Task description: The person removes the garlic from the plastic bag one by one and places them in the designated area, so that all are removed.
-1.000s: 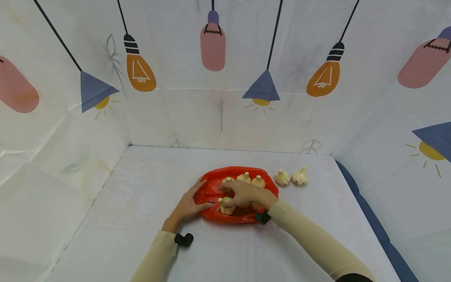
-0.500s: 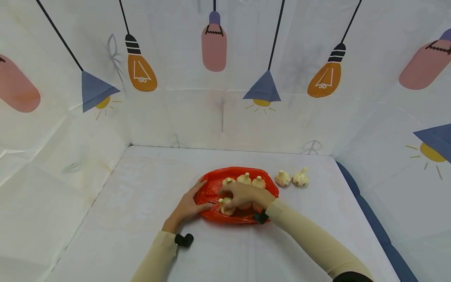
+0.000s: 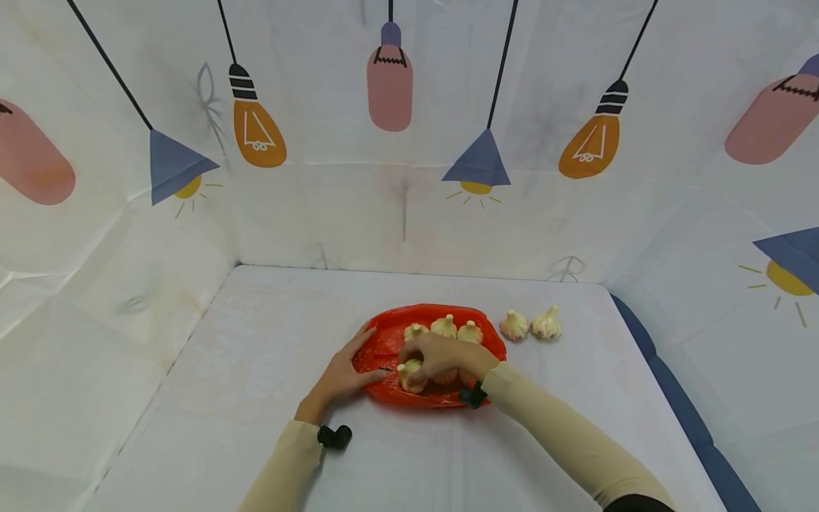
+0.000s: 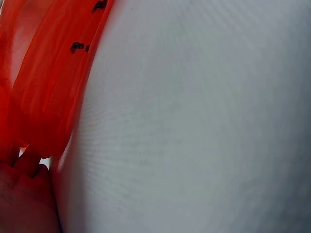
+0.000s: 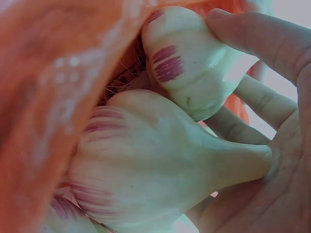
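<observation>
A red plastic bag (image 3: 384, 387) lies wide-mouthed on the white table, with several garlic bulbs inside. At its left rim, my left hand (image 3: 342, 368) holds the plastic, thumb over the inner side and fingers along the outside. My right hand (image 3: 441, 355) reaches into the bag from the right. Its thumb and fingers grip a garlic bulb (image 5: 189, 63) with purple streaks, seen close in the right wrist view. Another garlic bulb (image 5: 141, 165) sits beside that one, its stem pointing toward the palm. Part of the bag's contents is hidden under the right hand.
Two loose garlic bulbs, a nearer-left bulb (image 3: 514, 326) and a right bulb (image 3: 546, 324), stand on the table (image 3: 288, 306) right of the bag. White sheeting (image 3: 345, 213) printed with lamps encloses the back and sides. A blue edge (image 3: 672, 398) runs along the right.
The right hand's fingers have drawn in slightly around the garlic bulb in the bag. The left hand and the bag stay in place, and the head view shifts a little.
</observation>
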The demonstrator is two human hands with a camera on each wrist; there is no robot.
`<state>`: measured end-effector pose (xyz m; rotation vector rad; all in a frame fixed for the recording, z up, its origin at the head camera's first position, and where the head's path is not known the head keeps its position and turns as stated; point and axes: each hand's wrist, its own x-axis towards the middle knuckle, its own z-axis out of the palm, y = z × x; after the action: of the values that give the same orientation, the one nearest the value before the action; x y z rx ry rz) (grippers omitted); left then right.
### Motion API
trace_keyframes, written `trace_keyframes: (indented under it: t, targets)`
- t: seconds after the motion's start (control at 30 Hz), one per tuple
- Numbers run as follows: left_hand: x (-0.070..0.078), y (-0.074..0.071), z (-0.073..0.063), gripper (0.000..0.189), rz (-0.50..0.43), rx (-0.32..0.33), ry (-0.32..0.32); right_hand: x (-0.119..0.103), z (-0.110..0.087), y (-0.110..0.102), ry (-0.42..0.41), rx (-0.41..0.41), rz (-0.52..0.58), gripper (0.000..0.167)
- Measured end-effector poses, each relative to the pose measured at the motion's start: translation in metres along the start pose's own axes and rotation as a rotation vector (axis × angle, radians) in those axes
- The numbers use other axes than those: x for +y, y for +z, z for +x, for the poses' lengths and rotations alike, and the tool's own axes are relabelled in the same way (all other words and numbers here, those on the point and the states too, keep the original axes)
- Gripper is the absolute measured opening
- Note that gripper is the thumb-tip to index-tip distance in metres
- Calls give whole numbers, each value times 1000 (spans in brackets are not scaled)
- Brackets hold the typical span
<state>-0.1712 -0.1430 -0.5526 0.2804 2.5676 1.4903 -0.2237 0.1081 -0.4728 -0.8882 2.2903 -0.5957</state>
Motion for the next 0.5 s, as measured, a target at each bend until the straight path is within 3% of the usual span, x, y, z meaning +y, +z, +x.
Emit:
trace_keyframes:
  t: [0.23,0.5]
  targets:
    - [0,1,0,100,3,4,3,-2,-3,-4,-3,7,13,32]
    - [0,1,0,100,-2,1,3,-3,-9,-9,10,48,74,40]
